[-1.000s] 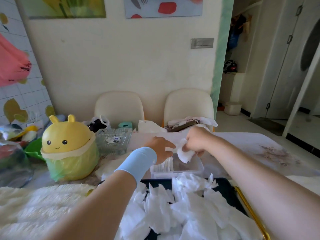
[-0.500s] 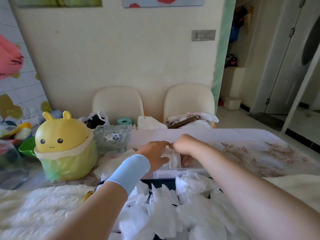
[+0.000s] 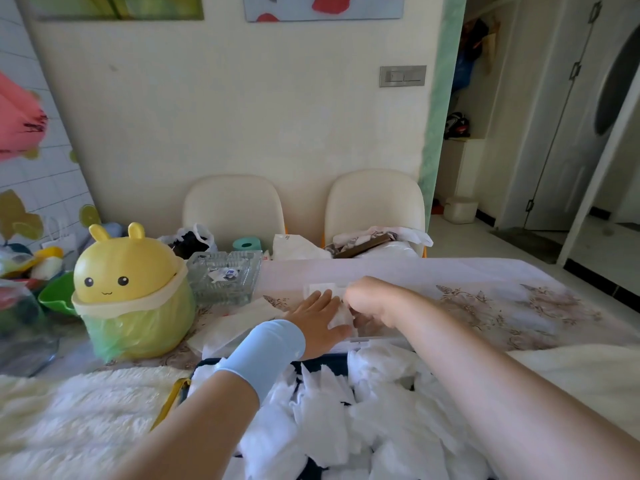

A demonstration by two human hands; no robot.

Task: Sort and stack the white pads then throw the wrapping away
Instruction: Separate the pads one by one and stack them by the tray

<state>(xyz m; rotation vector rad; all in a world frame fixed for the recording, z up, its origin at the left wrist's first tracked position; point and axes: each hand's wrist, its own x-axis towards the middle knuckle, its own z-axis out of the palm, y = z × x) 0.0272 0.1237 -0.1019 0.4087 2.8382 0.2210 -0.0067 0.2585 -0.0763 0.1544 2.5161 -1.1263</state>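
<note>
The table (image 3: 519, 306), under a patterned cloth, carries all the work. At its near edge a dark tray (image 3: 311, 365) holds a loose heap of white pads (image 3: 346, 427), crumpled and overlapping, so most of the sorting is judged outstanding. At the left stands a yellow bin (image 3: 128, 289) with a green liner, the likely place for the wrapping. Just beyond the tray sits a clear box (image 3: 374, 341), and both hands meet over it. The left hand (image 3: 318, 320), with a pale blue wristband (image 3: 266, 355), lies flat with straight fingers, pressing on a white pad (image 3: 341, 315) at the box. The right hand (image 3: 374, 299) is close against it, with knuckles up and fingers curled downward out of sight. It cannot be determined whether it pinches the pad or only tucks it in. The pads appear very light, thin and soft. They would crush without damage, but they hold no shape, cling to one another and shift easily. In my judgement each is best taken by an edge or corner with a fingertip pinch, then flattened under an open palm so the stack sits square. A pinch in the middle would bunch it.
</note>
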